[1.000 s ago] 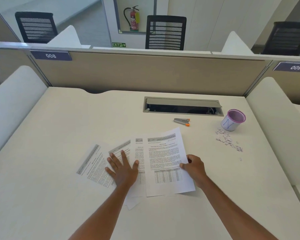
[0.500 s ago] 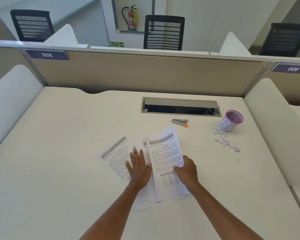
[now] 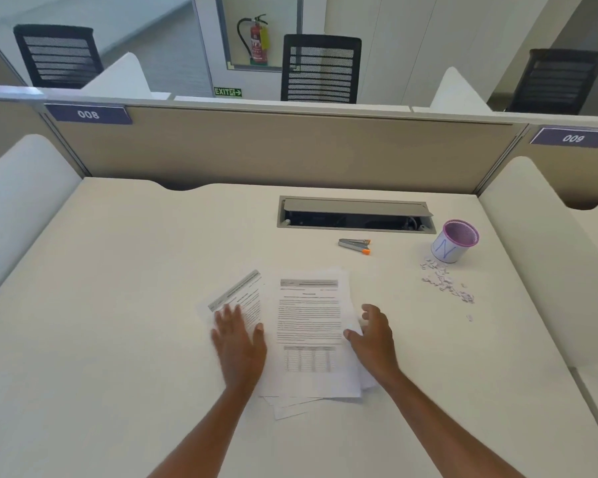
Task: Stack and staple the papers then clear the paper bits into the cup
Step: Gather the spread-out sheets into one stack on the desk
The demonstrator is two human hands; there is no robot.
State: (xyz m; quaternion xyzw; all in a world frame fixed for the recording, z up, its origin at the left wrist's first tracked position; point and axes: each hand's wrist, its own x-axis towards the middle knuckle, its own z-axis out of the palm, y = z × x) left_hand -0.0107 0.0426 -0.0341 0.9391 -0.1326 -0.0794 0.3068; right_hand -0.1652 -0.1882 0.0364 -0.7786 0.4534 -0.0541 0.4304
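Several printed papers (image 3: 309, 326) lie in a loose overlapping pile at the middle of the desk. My left hand (image 3: 239, 341) presses flat on the leftmost tilted sheet (image 3: 246, 298), fingers spread. My right hand (image 3: 372, 336) rests at the pile's right edge, fingers curled against the sheets' side. A small grey stapler with orange tips (image 3: 354, 245) lies beyond the papers. A white mesh cup with a purple rim (image 3: 454, 240) stands at the far right, and a scatter of white paper bits (image 3: 444, 282) lies just in front of it.
An open cable tray slot (image 3: 356, 217) is set into the desk behind the stapler. A beige partition (image 3: 256, 150) closes the back, and white side dividers (image 3: 546, 257) flank the desk. Black chairs stand beyond the partition.
Both hands pushed the fanned sheets closer together. The top sheet turned from tilted to nearly straight. My left hand slid the leftmost sheet rightward toward the pile.
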